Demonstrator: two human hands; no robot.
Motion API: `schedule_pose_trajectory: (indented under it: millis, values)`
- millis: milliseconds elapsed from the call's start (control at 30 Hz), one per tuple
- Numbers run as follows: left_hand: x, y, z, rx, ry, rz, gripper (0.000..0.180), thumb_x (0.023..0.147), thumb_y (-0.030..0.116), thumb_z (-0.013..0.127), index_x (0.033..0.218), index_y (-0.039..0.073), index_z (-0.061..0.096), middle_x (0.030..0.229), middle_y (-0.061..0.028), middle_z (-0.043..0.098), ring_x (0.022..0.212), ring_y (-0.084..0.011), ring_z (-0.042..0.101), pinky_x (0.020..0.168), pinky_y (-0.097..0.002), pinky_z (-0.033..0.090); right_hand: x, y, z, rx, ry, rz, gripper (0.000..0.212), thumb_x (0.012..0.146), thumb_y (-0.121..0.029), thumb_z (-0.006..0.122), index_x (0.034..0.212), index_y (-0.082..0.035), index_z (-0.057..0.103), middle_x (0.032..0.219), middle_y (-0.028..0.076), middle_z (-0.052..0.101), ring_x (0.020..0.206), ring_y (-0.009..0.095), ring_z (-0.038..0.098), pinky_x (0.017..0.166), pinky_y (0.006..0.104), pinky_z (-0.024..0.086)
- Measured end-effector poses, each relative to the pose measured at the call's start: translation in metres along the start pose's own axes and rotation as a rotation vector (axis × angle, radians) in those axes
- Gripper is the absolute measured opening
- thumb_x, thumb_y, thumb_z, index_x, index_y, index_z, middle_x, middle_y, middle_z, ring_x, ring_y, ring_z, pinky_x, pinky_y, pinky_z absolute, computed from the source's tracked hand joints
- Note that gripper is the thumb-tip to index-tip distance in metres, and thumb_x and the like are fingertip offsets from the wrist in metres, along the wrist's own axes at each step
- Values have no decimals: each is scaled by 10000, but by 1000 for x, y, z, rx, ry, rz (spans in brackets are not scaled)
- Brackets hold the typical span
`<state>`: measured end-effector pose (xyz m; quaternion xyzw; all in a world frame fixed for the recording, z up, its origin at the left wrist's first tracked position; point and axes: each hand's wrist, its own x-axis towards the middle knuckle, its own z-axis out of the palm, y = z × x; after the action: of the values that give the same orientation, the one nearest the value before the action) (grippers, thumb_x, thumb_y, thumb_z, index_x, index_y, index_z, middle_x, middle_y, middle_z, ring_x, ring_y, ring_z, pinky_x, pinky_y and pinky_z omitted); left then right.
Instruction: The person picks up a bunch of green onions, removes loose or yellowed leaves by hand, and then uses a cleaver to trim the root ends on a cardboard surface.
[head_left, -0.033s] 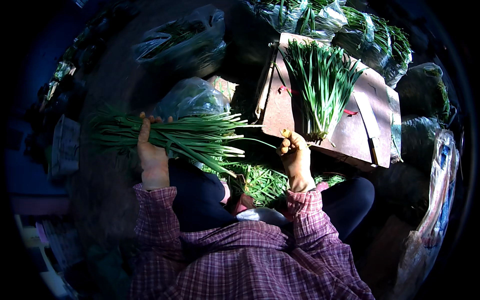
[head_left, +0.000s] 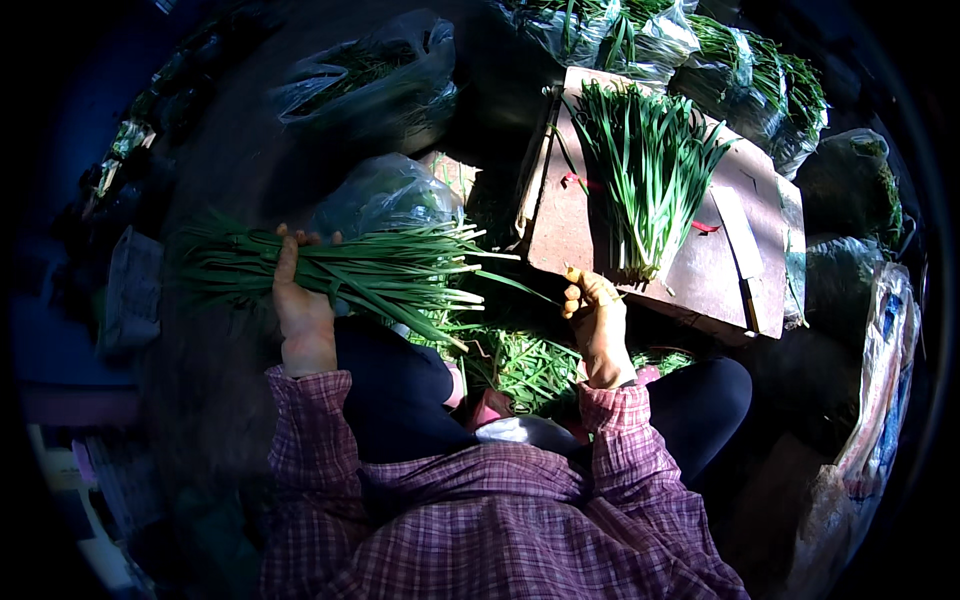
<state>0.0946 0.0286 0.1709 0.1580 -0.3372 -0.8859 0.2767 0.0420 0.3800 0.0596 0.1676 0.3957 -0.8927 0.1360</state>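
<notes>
My left hand (head_left: 303,315) is closed round a thick bunch of garlic chives (head_left: 400,265), held sideways with the pale stem ends pointing right. A single chive blade (head_left: 527,288) reaches from the bunch toward my right hand (head_left: 600,325). The thumb and fingers of that hand are pinched together at the blade's end. Beyond it, a second bundle of garlic chives (head_left: 645,170) lies on a pinkish board (head_left: 565,235), its cut ends toward me. To the bundle's right rests a knife (head_left: 737,232) with a wide pale blade and dark handle.
Loose green trimmings (head_left: 535,372) lie between my knees. A clear plastic bag (head_left: 385,195) sits behind the held bunch, with another bag (head_left: 375,85) farther off. Wrapped greens (head_left: 755,85) line the back right. A red tie (head_left: 704,227) lies on the board; a crumpled plastic sheet (head_left: 885,350) stands far right.
My right hand has shifted slightly right, and the chive blade near it now hangs straighter and lower. My left hand keeps its hold on the bunch.
</notes>
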Motion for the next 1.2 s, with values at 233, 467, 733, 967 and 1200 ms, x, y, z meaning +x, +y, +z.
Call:
schedule_pose_trajectory:
  millis: [233, 467, 733, 967, 1200]
  values:
    - [-9, -21, 9, 31, -63, -66, 218, 933, 105, 665, 1142, 148, 618, 961, -10, 623, 950, -169, 613, 1033, -534, 489, 1, 15, 62, -390, -228, 119, 376, 919, -260, 722, 1187, -19, 615, 808, 64, 692, 501, 84, 513, 482, 218, 404]
    - [24, 12, -17, 7, 127, 76, 228, 940, 136, 663, 1159, 158, 603, 1050, -24, 599, 1020, -202, 587, 986, -491, 505, 10, 2, -20, -823, 211, 17, 152, 883, -181, 745, 864, -42, 687, 653, 63, 642, 488, 157, 552, 483, 262, 436]
    - [48, -12, -18, -111, 419, 49, 140, 969, 197, 623, 1107, 177, 618, 1065, 6, 630, 1045, -206, 585, 995, -476, 457, -62, 35, 74, -635, -385, 67, 221, 933, -166, 693, 1092, -14, 708, 880, 44, 709, 793, 91, 657, 692, 255, 530]
    - [32, -41, 11, -136, 451, -68, 139, 953, 194, 653, 1085, 162, 622, 1035, 16, 651, 1030, -198, 599, 992, -469, 458, -38, 75, 83, -480, -171, -33, 218, 912, -50, 672, 1124, -7, 637, 910, 58, 677, 740, 79, 609, 627, 214, 489]
    - [21, -49, 1, -143, 414, -141, 180, 925, 213, 699, 1065, 121, 633, 1044, -19, 654, 1050, -214, 599, 1000, -452, 462, -21, 40, 82, -35, -597, 172, 416, 881, 33, 652, 1276, -2, 528, 1078, 105, 640, 772, 147, 651, 567, 231, 479]
